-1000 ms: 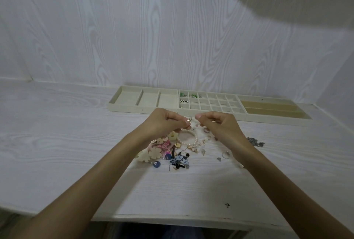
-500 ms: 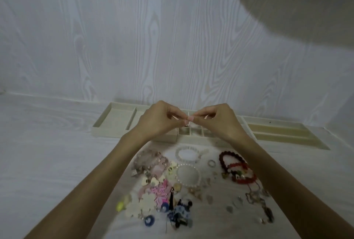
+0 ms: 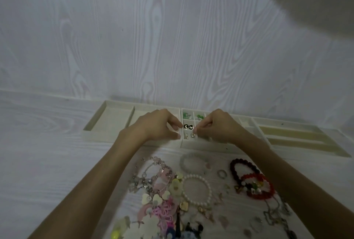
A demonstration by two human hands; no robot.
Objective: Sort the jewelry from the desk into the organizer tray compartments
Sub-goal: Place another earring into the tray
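**Hands over the small-cell block of the tray**

The tray (image 3: pixel 132 111) lies with its long axis left to right along the foot of the wall (image 3: pixel 172 37), at the back of the desk (image 3: pixel 38 162). It has wide compartments at the left, a grid of small cells in the middle and long slots at the right.

Both hands hover over the small cells. The left hand (image 3: pixel 157 126) has its fingers loosely curled, thumb and forefinger apart, holding nothing visible. The right hand (image 3: pixel 218 126) has its fingertips drawn together at the front-left cell, just above a small silvery earring (image 3: pixel 193 135); whether they pinch it I cannot tell. A second silvery piece (image 3: pixel 186 136) lies beside it in the same cell. The cell behind holds two black round studs (image 3: pixel 188 127), and the back cells hold green pieces (image 3: pixel 199 117).

Between the forearms, on the near desk, lies the unsorted pile: a white pearl bracelet (image 3: pixel 197 190), a pale bracelet (image 3: pixel 191 163), a dark red bracelet (image 3: pixel 243 170), a bright red one (image 3: pixel 258 187), a ring (image 3: pixel 222 173), pink beads (image 3: pixel 161 171), heart charms (image 3: pixel 153 198) and a chain (image 3: pixel 274 215). The nearest pieces are blurred.
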